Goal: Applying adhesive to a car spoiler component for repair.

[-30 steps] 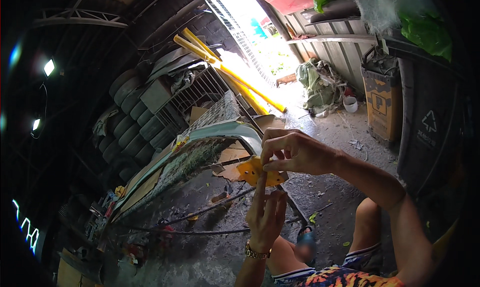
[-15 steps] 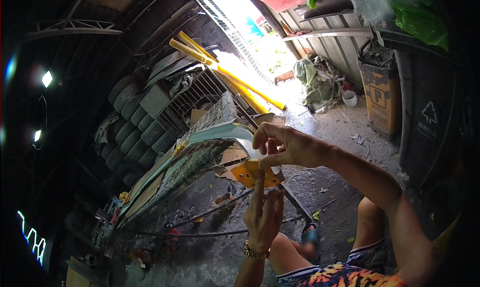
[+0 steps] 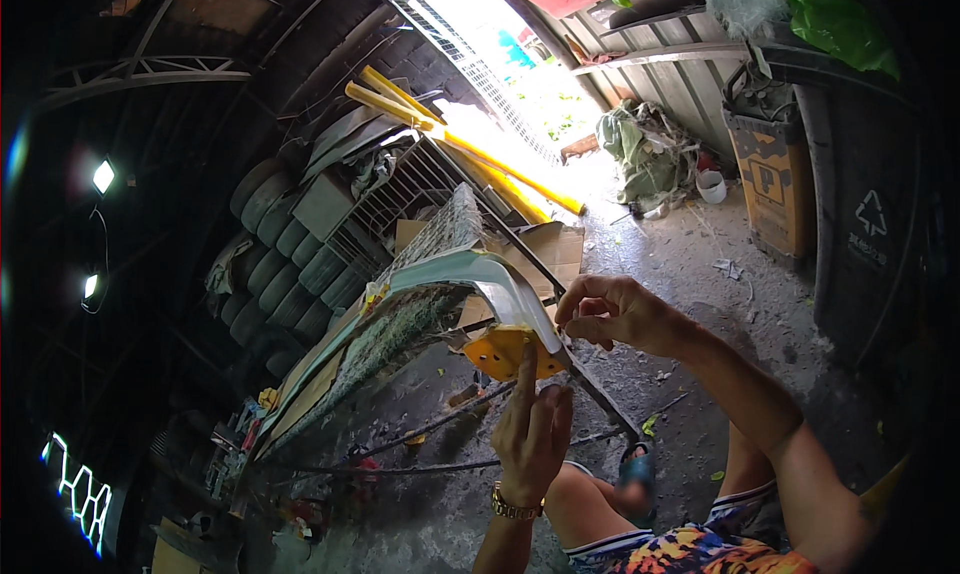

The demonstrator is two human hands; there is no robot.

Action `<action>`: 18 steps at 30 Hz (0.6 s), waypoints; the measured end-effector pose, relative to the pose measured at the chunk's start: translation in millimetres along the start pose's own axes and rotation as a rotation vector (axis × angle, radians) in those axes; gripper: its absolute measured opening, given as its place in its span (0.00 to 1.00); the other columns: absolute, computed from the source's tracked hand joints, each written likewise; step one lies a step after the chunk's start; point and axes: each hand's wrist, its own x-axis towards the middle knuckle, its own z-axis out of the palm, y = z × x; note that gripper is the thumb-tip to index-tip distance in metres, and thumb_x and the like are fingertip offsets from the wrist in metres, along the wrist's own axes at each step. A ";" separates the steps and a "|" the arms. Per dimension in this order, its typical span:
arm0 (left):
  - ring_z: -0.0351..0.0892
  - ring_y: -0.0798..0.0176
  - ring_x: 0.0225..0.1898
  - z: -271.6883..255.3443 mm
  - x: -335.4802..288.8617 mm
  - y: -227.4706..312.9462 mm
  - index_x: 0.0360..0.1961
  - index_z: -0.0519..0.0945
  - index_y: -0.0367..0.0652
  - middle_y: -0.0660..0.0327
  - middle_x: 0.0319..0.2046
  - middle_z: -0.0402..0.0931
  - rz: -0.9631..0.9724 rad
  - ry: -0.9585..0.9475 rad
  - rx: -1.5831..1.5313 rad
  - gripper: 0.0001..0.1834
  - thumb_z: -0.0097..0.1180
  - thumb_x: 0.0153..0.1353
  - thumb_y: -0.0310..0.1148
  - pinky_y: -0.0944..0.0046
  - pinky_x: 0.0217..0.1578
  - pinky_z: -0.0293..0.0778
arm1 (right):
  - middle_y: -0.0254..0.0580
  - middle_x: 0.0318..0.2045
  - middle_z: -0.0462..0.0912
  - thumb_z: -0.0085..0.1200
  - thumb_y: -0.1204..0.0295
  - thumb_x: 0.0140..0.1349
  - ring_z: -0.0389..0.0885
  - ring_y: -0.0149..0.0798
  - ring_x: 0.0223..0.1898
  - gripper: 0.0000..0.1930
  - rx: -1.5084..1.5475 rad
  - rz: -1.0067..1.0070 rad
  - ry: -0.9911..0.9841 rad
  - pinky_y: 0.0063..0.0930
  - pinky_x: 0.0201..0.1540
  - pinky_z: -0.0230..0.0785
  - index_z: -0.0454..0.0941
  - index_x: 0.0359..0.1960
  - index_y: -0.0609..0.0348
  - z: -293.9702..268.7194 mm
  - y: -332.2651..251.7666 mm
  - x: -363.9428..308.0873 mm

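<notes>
A long pale, curved panel (image 3: 500, 286) lies on a dark metal stand (image 3: 597, 399), its near end bending down to a yellow end plate (image 3: 492, 354) with small holes. My left hand (image 3: 530, 429), with a gold-coloured watch at the wrist, is under the plate. Its index finger is stretched up and touches the plate's face; the other fingers are loosely curled and the thumb is hidden. Just right of the panel's end is my right hand (image 3: 622, 314), apart from the plate. Its thumb and index finger meet in a pinch; anything between them is too small to make out.
Stacked tyres (image 3: 290, 259) and a metal rack (image 3: 385, 204) stand at the left back. Yellow poles (image 3: 500, 169) lean near the bright doorway. To the right are a yellow-and-grey bin (image 3: 770, 189), a dark bin (image 3: 865, 214) and a white bucket (image 3: 711, 186). Cardboard (image 3: 555, 249) lies behind the panel.
My right hand has drawn back from the yellow plate, to the right, and no longer touches it. My left index finger stays on the plate. The whole view has shifted slightly.
</notes>
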 end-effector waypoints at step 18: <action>0.85 0.53 0.32 6.8 -4.6 5.8 0.34 0.74 0.38 0.39 0.58 0.71 -0.073 0.029 0.021 0.09 0.64 0.56 0.25 0.64 0.26 0.78 | 0.28 0.28 0.76 0.62 0.70 0.62 0.71 0.21 0.27 0.09 -0.167 -0.151 0.044 0.23 0.31 0.68 0.76 0.40 0.56 16.2 -26.5 9.8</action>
